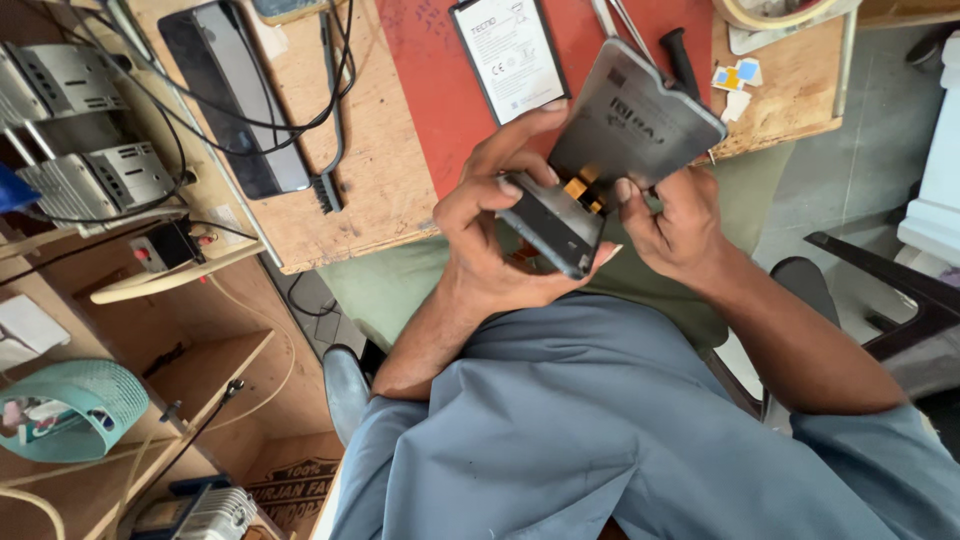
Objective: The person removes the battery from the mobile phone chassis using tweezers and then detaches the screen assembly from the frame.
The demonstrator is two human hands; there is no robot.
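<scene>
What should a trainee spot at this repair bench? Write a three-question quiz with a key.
1. True or false: the left hand holds the dark phone body while the right hand holds the grey panel.
2. What colour is the mat under the white-labelled battery? A green, B red, C blue.
3. Fill in: the teal thing at lower left is a ___.
Key: 1 true; 2 B; 3 basket.

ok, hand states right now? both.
Left hand: closed on the phone body.
Right hand: gripping the lower edge of the display panel.
</scene>
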